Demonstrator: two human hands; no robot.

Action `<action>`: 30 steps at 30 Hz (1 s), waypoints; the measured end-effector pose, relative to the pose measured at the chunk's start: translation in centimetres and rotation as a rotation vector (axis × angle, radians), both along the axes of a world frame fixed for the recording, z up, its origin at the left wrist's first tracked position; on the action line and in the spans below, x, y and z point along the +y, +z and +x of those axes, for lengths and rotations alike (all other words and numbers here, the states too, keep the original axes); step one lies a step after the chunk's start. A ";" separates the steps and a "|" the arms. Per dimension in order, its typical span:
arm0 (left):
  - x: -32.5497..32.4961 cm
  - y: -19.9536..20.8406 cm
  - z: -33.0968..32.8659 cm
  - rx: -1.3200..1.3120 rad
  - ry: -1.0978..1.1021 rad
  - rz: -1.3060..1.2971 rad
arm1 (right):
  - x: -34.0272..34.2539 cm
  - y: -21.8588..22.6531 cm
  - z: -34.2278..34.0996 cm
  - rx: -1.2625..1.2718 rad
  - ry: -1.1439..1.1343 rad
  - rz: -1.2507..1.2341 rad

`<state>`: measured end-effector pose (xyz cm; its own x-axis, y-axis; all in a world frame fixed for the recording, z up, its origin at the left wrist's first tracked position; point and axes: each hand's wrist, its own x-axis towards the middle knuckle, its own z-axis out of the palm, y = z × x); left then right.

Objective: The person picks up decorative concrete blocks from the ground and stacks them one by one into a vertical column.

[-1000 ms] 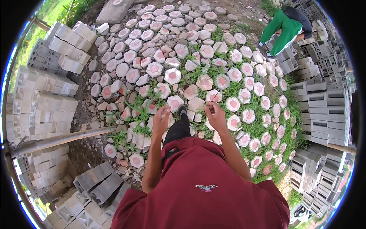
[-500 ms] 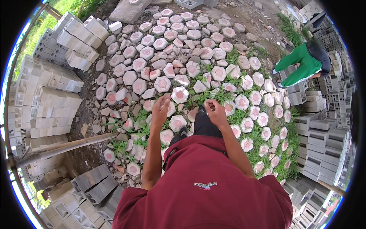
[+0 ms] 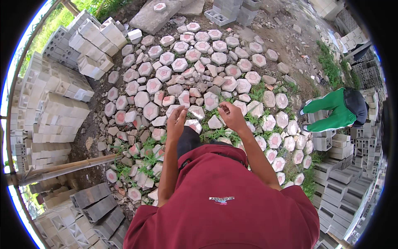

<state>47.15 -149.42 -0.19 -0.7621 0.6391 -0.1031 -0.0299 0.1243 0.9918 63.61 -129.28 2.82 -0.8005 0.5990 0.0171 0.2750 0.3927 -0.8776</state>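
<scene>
Head view, listed left to right, all places given from my maroon shirt [image 3: 224,178]. Pale concrete blocks [image 3: 62,120]: stacked high, well to the left of the shirt. Wooden pole [image 3: 74,168]: reaching toward the shirt from its left, sloping. Dark grey blocks [image 3: 101,209]: side by side, low, left of the shirt. Flat concrete slab [image 3: 151,20]: far ahead of the shirt, one paver on top. Hexagonal pavers [image 3: 154,86]: many, pale with pinkish centres, spread over the ground ahead of the shirt and to both sides, rubble among them. My left hand [image 3: 176,120]: just ahead of the shirt, fingers extended and slightly bent, clasping nothing visible. My right hand [image 3: 232,116]: ahead of the shirt, fingers loosely curled, likewise clasping nothing visible; pavers behind both. Person in green trousers [image 3: 333,106]: bent over, well right of the shirt. Grey hollow blocks [image 3: 333,189]: rows, right of the shirt.
</scene>
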 end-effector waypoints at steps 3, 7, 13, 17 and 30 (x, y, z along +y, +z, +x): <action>3.6 -0.7 -2.3 -0.038 0.018 0.027 | 3.2 -0.5 -3.3 0.008 -0.014 -0.011; 7.9 -2.0 -6.6 -0.121 -0.013 -0.023 | 6.6 -1.1 -8.1 0.024 -0.056 -0.092; 16.6 -2.5 -19.8 -0.145 -0.076 0.008 | 14.2 -2.8 -19.6 0.032 -0.148 -0.062; 23.3 0.3 -31.1 0.001 -0.179 0.013 | 19.0 -0.8 -27.8 0.031 -0.193 -0.082; 38.7 4.1 -49.2 -0.125 -0.260 0.042 | 32.1 1.8 -42.6 0.083 -0.368 -0.106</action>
<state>-2.09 -110.70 3.95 -0.5553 0.8170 -0.1553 -0.1251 0.1025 0.9868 20.96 -97.18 4.65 -0.5299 0.8480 -0.0040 0.3069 0.1873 -0.9331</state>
